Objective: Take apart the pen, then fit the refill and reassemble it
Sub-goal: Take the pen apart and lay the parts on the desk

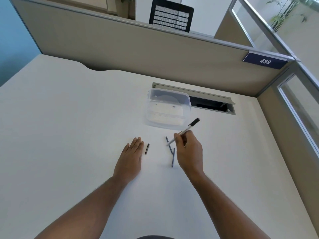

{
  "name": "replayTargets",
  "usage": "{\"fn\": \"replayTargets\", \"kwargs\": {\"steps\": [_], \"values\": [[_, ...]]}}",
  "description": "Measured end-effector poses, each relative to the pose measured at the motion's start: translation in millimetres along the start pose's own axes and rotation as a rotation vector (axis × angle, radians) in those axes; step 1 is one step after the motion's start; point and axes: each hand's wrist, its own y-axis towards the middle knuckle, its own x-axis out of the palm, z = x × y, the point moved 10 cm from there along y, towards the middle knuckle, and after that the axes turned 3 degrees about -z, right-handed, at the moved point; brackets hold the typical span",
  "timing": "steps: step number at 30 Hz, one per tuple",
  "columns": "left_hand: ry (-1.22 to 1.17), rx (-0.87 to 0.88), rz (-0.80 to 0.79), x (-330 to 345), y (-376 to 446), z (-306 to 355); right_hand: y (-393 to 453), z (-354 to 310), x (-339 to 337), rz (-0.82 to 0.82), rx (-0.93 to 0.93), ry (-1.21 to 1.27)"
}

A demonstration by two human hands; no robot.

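Note:
My right hand [189,151] grips a pen [187,129] with a clear barrel and a black cap, lifted off the white desk [69,126] and tilted so the cap points up and to the right. Under and left of that hand lie two thin dark refills, one [173,157] nearly upright in the view and one [169,144] partly crossed by the pen's lower end. A short black pen part [147,149] lies just right of my left hand [132,156], which rests flat on the desk, fingers together, holding nothing.
A clear plastic container [168,109] sits on the desk behind the hands. Behind it is an open cable slot [212,105] in the desk. Beige partition walls [138,49] close off the back and right side.

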Motion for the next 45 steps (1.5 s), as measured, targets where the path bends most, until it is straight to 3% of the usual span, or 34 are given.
{"fn": "replayTargets", "kwargs": {"steps": [8,22,32,40,45], "values": [[0.008,-0.001,0.018,-1.3,-1.4,0.4,-18.8,38.9,85.0,-0.420,0.144,-0.466],[0.069,0.004,0.020,-2.1,-1.7,3.1,-15.2,56.8,124.2,-0.594,0.182,-0.641],[0.092,0.011,0.019,-1.7,-2.0,3.5,-7.6,62.9,128.7,-0.597,0.183,-0.628],[0.050,0.004,0.040,-2.1,-1.4,2.0,33.0,55.9,84.3,-0.264,0.117,-0.572],[0.033,0.003,0.046,-1.8,-0.9,1.4,45.6,63.0,83.3,-0.275,0.151,-0.625]]}}
